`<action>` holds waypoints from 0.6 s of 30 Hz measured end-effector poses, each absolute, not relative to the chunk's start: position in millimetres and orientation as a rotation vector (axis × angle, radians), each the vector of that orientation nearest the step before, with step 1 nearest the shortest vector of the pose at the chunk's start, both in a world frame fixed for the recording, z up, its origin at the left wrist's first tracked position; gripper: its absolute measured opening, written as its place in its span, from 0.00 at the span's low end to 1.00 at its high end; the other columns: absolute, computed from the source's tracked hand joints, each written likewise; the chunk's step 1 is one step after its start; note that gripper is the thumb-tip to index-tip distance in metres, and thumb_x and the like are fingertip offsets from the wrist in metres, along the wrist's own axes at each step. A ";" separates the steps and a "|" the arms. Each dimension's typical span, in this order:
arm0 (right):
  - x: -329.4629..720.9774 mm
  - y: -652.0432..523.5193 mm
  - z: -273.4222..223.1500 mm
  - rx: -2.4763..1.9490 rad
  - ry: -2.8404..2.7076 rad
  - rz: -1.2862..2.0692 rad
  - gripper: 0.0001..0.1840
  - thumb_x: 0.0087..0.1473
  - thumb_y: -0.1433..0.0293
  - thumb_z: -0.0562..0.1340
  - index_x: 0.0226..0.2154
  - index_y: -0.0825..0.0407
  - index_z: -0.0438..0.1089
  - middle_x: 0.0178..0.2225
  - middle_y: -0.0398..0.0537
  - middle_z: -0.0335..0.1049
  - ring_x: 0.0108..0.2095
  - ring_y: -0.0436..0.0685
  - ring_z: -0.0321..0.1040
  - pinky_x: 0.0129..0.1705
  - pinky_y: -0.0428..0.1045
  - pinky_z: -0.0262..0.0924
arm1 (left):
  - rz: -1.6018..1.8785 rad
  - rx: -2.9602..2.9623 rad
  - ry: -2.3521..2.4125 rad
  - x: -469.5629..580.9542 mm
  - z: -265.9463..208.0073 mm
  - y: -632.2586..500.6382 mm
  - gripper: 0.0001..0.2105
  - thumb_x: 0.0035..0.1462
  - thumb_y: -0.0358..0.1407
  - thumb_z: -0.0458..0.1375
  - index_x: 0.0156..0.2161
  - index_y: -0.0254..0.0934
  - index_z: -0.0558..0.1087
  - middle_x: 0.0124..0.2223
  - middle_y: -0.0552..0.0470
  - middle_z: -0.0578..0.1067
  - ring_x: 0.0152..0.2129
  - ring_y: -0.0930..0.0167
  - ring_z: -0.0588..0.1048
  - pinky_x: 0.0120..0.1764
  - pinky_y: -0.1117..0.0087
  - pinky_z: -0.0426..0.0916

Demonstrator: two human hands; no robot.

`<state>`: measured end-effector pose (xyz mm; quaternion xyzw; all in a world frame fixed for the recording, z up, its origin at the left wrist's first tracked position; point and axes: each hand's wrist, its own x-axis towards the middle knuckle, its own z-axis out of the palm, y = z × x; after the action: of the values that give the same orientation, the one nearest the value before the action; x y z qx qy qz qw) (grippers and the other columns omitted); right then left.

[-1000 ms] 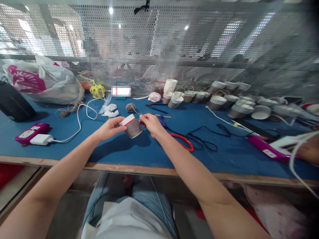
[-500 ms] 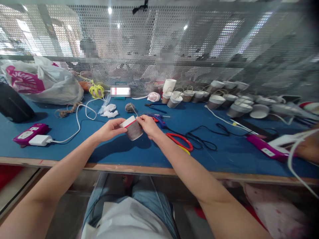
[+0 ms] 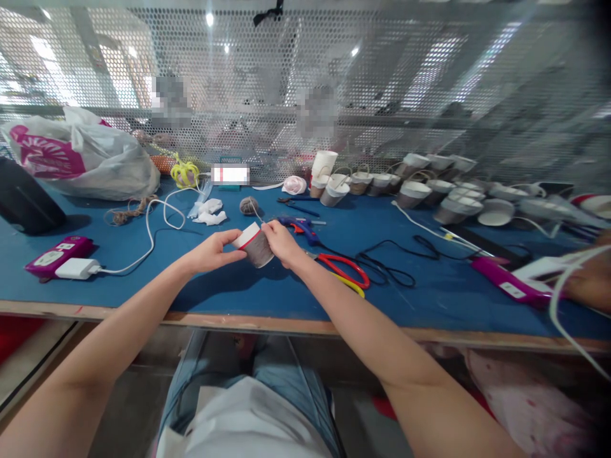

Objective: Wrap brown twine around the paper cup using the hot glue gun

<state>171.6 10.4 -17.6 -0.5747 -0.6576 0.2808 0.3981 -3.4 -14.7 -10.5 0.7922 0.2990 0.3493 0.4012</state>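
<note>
Most hidden from us are the right hand (image 3: 280,244)'s fingertips: they curl round the far side of the cup (image 3: 259,247), so we cannot tell whether they press the wall as well as the yarn (image 3: 258,216). Our right forearm covers part of the scissors (image 3: 366,278), leaving the red loop, some of the yellow one and a bit of blade. The bottle (image 3: 29,198) is cut off at the left edge; at the right edge we make out another person's hand (image 3: 592,283), blurred and cropped. Shapes behind the mesh (image 3: 238,83) are pixelated.

Both forearms reach in from below and converge over the surface (image 3: 200,299). The left hand (image 3: 210,253) comes from the side, its fingers grasping the cup near the white rim, thumb towards us. The right fingers are pinched on the yarn at the cup's other side. Between the two hands, we see the cup held above the surface, tilted with its rim to the upper left, grey below a red band. The yarn runs back to a ball (image 3: 249,205).

The bag (image 3: 81,152) bears pink-and-white print, whose lettering we cannot read; the white label (image 3: 230,173) is blurred out.
</note>
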 end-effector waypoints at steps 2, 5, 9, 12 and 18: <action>169.8 10.2 -17.7 -1.466 -1.703 0.646 0.11 0.54 0.66 0.48 0.23 0.50 0.56 0.23 0.43 0.61 0.27 0.52 0.59 0.29 0.46 0.52 | 0.864 1.971 0.799 -0.7 -10.2 -16.4 0.13 0.45 0.38 0.60 0.35 0.31 0.69 0.31 0.53 0.70 0.30 0.72 0.66 0.36 0.72 0.61; 165.5 7.7 -17.7 -1.475 -1.766 0.555 0.10 0.55 0.67 0.48 0.24 0.50 0.55 0.24 0.44 0.62 0.27 0.52 0.60 0.30 0.47 0.52 | 0.869 1.873 0.880 4.7 -11.9 -16.9 0.15 0.45 0.41 0.60 0.36 0.30 0.68 0.28 0.55 0.69 0.25 0.74 0.66 0.30 0.74 0.60; 159.5 1.4 -18.2 -1.464 -1.848 0.415 0.07 0.55 0.68 0.48 0.27 0.51 0.56 0.24 0.47 0.63 0.27 0.54 0.62 0.31 0.48 0.52 | 0.912 1.784 0.949 11.6 -17.9 -13.9 0.15 0.47 0.43 0.57 0.32 0.30 0.67 0.25 0.55 0.67 0.21 0.76 0.64 0.27 0.75 0.59; 157.6 -2.1 -19.0 -1.435 -1.891 0.306 0.06 0.55 0.68 0.47 0.30 0.52 0.56 0.27 0.50 0.65 0.29 0.56 0.63 0.32 0.49 0.52 | 0.943 1.750 0.975 14.2 -22.4 -12.0 0.15 0.46 0.43 0.57 0.31 0.30 0.67 0.24 0.55 0.67 0.21 0.76 0.65 0.28 0.74 0.60; 164.0 -0.3 -16.7 -1.340 -1.926 0.168 0.07 0.54 0.67 0.47 0.28 0.50 0.55 0.30 0.51 0.64 0.31 0.56 0.62 0.35 0.50 0.54 | 0.981 1.760 0.980 12.4 -24.1 -11.2 0.13 0.45 0.40 0.57 0.32 0.30 0.68 0.25 0.56 0.67 0.22 0.76 0.63 0.29 0.74 0.59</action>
<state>164.0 -0.3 -16.7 -0.5260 -0.7558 0.0661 0.3845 12.4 -11.2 -24.1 0.7071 0.3938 0.3940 0.4355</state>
